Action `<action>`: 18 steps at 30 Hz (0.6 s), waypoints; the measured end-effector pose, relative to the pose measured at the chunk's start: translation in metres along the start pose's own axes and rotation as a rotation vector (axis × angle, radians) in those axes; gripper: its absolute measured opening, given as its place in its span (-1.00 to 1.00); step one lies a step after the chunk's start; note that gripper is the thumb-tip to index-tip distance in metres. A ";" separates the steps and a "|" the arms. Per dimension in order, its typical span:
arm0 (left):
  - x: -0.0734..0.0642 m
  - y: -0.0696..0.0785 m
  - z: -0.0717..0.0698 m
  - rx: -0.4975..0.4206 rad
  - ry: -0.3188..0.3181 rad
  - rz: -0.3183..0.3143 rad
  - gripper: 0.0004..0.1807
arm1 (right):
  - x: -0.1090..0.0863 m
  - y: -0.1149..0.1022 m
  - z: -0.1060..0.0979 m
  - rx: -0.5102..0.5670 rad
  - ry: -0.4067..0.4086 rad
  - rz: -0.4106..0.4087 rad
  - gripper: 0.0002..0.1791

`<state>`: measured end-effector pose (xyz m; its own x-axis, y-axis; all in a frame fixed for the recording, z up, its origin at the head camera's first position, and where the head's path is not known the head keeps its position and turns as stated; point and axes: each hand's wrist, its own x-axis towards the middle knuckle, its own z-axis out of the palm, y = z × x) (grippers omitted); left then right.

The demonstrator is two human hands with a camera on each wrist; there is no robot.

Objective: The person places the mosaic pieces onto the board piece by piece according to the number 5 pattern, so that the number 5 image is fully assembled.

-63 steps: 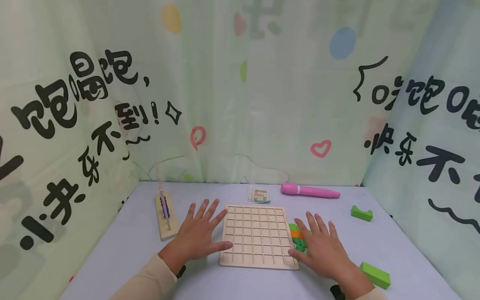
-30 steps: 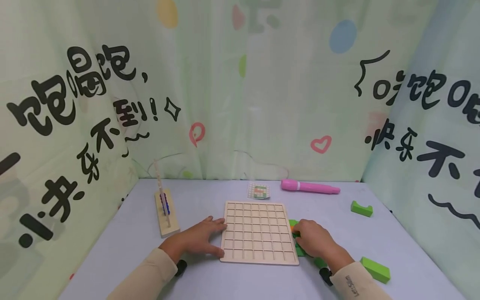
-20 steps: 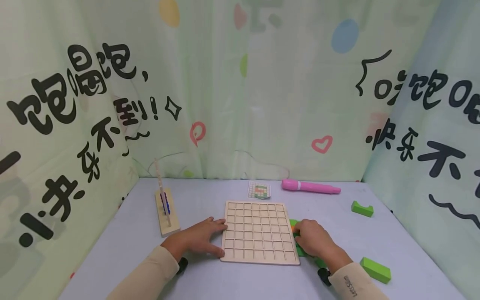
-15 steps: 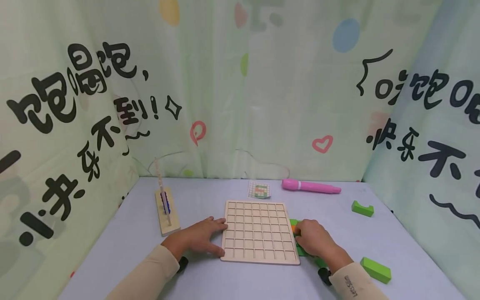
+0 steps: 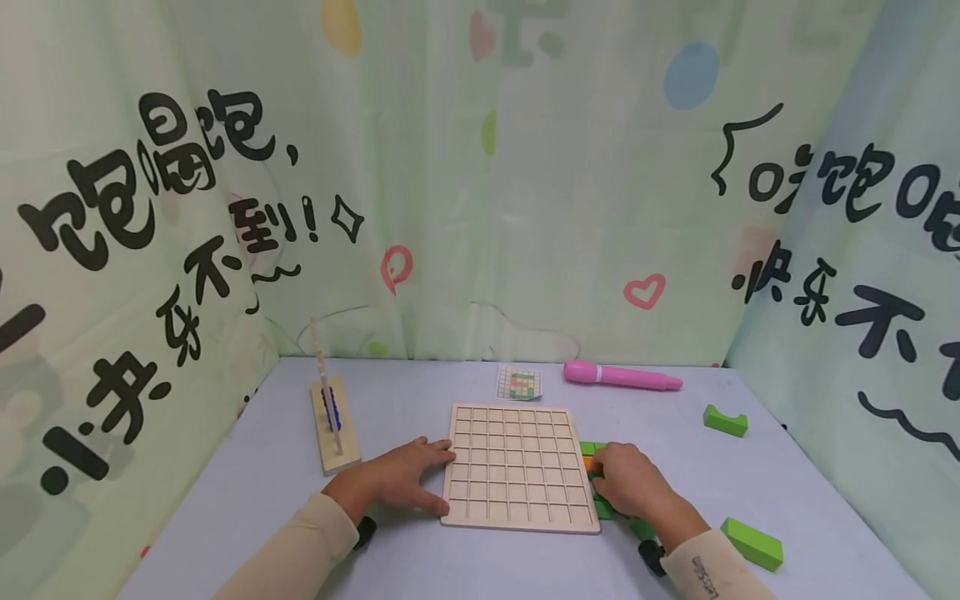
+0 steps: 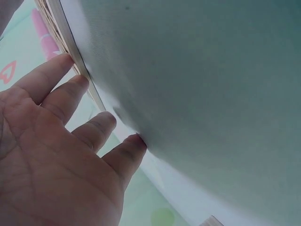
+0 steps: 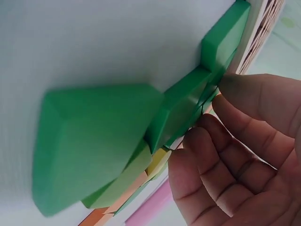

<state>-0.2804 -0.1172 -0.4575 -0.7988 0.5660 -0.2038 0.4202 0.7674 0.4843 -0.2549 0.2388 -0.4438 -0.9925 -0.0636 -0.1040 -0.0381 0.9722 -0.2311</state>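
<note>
A pale wooden board with a square grid lies on the table before me. My left hand rests at its left edge, fingers spread and loosely bent; in the left wrist view, fingertips touch the board's side. At the right edge, my right hand is bent down over a group of green and orange tiles. Its curled fingertips touch dark green tiles in the right wrist view; whether they pinch one is unclear. A larger green tile lies nearer that camera. The hand partly covers the group.
A small card with a coloured grid lies behind the board, beside a pink pen-shaped object. To the left stands a wooden base with an upright rod and blue beads. Two light green blocks, one notched and one rectangular, lie right.
Both hands were spread above the board's sides two seconds ago. They came down, left to the board's edge, right onto the tiles with fingers curled. Over the last second they stay put.
</note>
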 end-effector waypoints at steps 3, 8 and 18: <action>0.000 0.000 0.000 -0.001 -0.001 -0.003 -0.09 | -0.001 0.001 0.000 0.009 0.005 -0.002 -0.91; 0.000 -0.001 0.001 -0.005 -0.001 -0.005 -0.08 | 0.000 0.002 0.001 0.021 0.003 0.007 -0.89; -0.001 0.000 0.001 0.019 0.004 -0.006 -0.09 | 0.003 0.007 -0.005 0.090 -0.058 -0.004 -0.92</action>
<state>-0.2795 -0.1172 -0.4577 -0.8031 0.5599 -0.2038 0.4229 0.7765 0.4671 -0.2586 0.2462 -0.4412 -0.9839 -0.0825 -0.1585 -0.0284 0.9479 -0.3173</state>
